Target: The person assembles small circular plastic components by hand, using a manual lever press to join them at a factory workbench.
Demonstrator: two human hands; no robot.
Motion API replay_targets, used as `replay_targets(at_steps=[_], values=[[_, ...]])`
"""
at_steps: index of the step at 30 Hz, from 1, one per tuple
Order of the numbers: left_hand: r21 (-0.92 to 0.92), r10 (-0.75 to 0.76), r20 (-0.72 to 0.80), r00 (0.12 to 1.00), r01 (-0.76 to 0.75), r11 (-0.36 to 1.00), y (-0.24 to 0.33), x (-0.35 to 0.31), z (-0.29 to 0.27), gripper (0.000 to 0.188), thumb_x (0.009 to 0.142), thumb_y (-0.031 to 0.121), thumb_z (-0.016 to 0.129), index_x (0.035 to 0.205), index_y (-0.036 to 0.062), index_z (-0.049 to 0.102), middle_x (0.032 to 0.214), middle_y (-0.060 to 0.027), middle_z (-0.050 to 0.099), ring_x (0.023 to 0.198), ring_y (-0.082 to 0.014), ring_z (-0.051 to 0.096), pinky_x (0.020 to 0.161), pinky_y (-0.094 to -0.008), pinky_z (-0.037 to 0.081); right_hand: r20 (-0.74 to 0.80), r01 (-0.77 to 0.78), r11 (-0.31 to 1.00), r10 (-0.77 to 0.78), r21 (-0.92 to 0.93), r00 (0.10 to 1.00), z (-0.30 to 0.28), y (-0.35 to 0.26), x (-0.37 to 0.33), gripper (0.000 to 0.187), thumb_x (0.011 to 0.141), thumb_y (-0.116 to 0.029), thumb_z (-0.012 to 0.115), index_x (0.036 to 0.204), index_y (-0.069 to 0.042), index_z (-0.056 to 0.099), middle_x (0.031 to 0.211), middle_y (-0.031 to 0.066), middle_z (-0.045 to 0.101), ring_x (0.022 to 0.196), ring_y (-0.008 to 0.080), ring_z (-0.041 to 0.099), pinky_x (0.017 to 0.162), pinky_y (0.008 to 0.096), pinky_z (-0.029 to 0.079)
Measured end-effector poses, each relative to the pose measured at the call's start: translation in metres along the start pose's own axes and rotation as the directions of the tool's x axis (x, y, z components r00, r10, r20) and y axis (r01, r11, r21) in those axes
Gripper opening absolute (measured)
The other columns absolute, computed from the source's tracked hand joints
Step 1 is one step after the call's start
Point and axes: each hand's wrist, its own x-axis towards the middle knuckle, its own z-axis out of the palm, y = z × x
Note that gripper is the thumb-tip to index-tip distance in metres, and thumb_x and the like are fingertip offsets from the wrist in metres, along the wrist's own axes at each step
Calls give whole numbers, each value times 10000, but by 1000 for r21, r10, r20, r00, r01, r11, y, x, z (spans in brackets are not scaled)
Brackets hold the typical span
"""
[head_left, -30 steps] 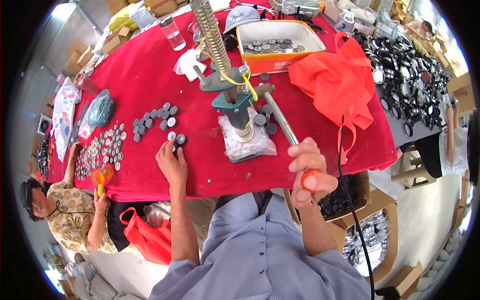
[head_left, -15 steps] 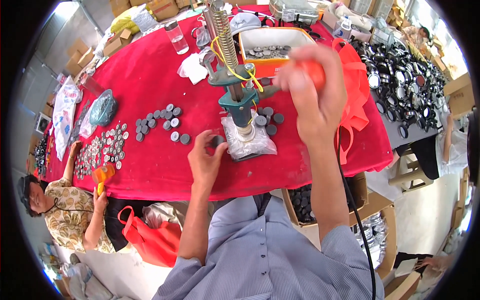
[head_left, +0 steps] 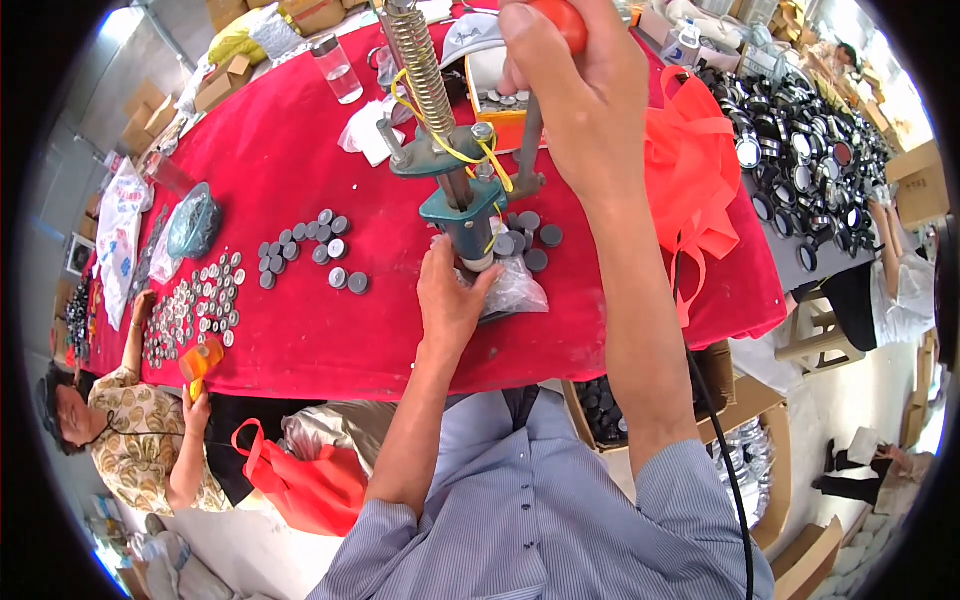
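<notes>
A green hand press (head_left: 462, 205) with a coil spring stands on the red-covered table. My left hand (head_left: 450, 305) is at the foot of its ram, thumb and fingers closed around a dark grey round cap, mostly hidden by the fingers. Under the ram lies a clear plastic-wrapped pad (head_left: 522, 288). High above, my right hand (head_left: 590, 105) grips the red ball knob (head_left: 562, 22) on the press lever (head_left: 531, 140), which points upward. Several grey caps (head_left: 536, 260) lie right of the ram, and another group of grey caps (head_left: 322, 232) lies to the left.
An orange-and-white box (head_left: 518, 125) of metal discs stands behind the press. Red fabric bag (head_left: 690, 160) lies at right, by a grey table heaped with black round parts (head_left: 800, 170). At left, a co-worker (head_left: 150, 430) holds an orange mallet (head_left: 200, 362) near small metal discs (head_left: 205, 300).
My left hand has carried the cap rightward to the foot of the ram. My right hand has swung the lever's red knob upward and away. The view has shifted slightly.
</notes>
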Motion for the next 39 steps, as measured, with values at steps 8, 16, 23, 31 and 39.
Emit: replay_targets(at_steps=[8, 16, 23, 31, 39], values=[[210, 225, -228, 947, -177, 961, -55, -11, -59, 338, 880, 100, 761, 1196, 23, 672, 1236, -155, 662, 1143, -340, 599, 1016, -443, 473, 134, 336, 939, -325, -76, 936, -48, 2, -125, 310, 1021, -377, 605, 1190, -133, 512, 825, 77, 597, 760, 247, 635, 747, 454, 464], [543, 195, -66, 979, -129, 830, -109, -11, -83, 328, 886, 12, 681, 1213, 24, 679, 1278, -158, 646, 1180, -372, 565, 1034, -462, 458, -13, 316, 942, -320, -115, 947, -49, 17, -205, 281, 1028, -381, 603, 1176, -194, 454, 982, 120, 634, 1011, 356, 663, 858, 528, 411], [483, 88, -151, 985, -4, 876, -109, -14, -93, 333, 871, -10, 693, 1200, 37, 717, 1244, -165, 661, 1140, -364, 622, 998, -438, 497, 22, 323, 942, -322, -89, 947, -52, 11, -186, 253, 974, -315, 653, 1105, -143, 521, 958, 137, 649, 967, 355, 666, 830, 502, 414], [356, -35, -204, 978, 107, 928, -97, -28, -100, 354, 856, 45, 764, 1208, 71, 726, 1133, -145, 703, 974, -315, 689, 858, -398, 558, 180, 390, 906, -362, -163, 915, -47, 1, -103, 313, 1015, -230, 585, 1253, -57, 477, 873, 106, 612, 771, 241, 626, 718, 412, 512], [-7, -9, -95, 995, 8, 1000, -18, -18, -41, 590, 794, 67, 876, 1320, 28, 612, 1029, -107, 756, 878, -161, 713, 727, -285, 559, 81, 411, 906, -404, -100, 911, -3, 17, 17, 140, 1009, -179, 623, 1041, -43, 607, 776, 0, 566, 649, 55, 508, 580, 227, 420]])
